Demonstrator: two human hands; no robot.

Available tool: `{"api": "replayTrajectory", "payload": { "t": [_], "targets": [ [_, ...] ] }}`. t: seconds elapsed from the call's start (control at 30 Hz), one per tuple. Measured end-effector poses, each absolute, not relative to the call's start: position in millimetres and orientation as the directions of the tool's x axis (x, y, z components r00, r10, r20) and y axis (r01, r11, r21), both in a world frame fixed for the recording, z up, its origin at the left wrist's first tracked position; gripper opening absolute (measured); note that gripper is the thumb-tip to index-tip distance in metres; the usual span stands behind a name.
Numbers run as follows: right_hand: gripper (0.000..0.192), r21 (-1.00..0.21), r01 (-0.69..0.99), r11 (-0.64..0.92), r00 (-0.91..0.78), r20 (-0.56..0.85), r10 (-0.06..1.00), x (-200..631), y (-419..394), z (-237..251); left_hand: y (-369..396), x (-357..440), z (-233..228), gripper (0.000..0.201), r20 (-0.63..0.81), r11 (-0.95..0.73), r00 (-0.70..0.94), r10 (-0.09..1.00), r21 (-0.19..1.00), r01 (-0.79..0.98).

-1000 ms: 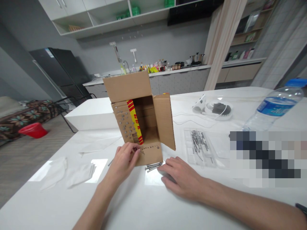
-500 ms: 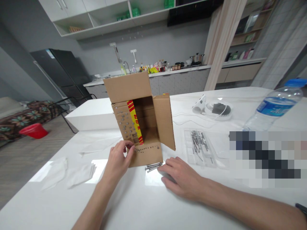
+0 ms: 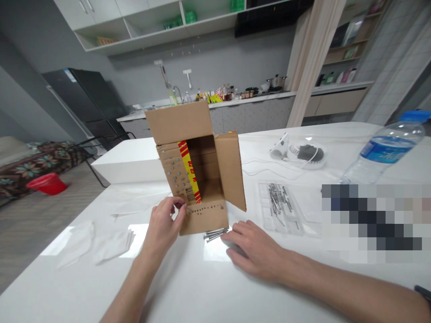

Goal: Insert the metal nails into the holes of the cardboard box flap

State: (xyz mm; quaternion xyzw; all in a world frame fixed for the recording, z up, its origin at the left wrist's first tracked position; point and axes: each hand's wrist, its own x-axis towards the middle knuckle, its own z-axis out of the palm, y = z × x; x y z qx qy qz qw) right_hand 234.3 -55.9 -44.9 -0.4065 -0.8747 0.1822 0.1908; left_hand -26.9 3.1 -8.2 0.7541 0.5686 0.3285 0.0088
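Two hands out, left hand (image 3: 164, 224) fingers pinched at cardboard box (image 3: 202, 179) flap, right hand (image 3: 252, 249) flat, released, beside nails (image 3: 215, 233)

Cardboard box (image 3: 202, 175) mid-table (image 3: 208, 291), left hand (image 3: 164, 224) at its front-left flap; loose nails (image 3: 215, 233) before the box, right hand (image 3: 256, 251) beside them; nail tray (image 3: 286, 206) right; water bottle (image 3: 384, 150) at right edge

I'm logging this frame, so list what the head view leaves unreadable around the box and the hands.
- Left hand: whether its fingertips pinch a nail at the cardboard box flap; too small, fingers cover it.
- Right hand: anything beneath the palm is hidden.
- Pixelated block: blurred over the table.
- Water bottle: base hidden by that block.
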Motion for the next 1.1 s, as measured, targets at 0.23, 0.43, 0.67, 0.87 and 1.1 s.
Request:
{"api": "replayTrajectory", "payload": {
  "t": [0.23, 0.43, 0.67, 0.87, 1.1],
  "targets": [
    [0.016, -0.477, 0.643, 0.599, -0.598, 0.176, 0.782, 234.0, -56.3, -42.2, 3.3, -28.2, -7.6, 0.015, 0.464, -0.355, 0.149, 0.873, 0.395, 0.847],
    [0.016, -0.474, 0.639, 0.606, -0.597, 0.191, 0.779, 233.9, -55.1, -44.9, 2.7, -26.9, -6.6, 0.016, 0.465, -0.379, 0.173, 0.868, 0.396, 0.836],
    [0.016, -0.476, 0.644, 0.599, -0.595, 0.180, 0.783, 234.4, -55.2, -44.2, -0.2, -25.6, -8.2, 0.018, 0.463, -0.439, 0.253, 0.849, 0.353, 0.827],
    [0.017, -0.477, 0.643, 0.599, -0.595, 0.181, 0.783, 234.0, -55.0, -44.4, 0.4, -26.7, -9.7, 0.018, 0.471, -0.448, 0.252, 0.845, 0.368, 0.815],
    [0.016, -0.477, 0.645, 0.598, -0.595, 0.179, 0.784, 233.7, -55.2, -43.8, -0.6, -24.8, -8.8, 0.020, 0.449, -0.473, 0.301, 0.841, 0.341, 0.812]
  ]
}}
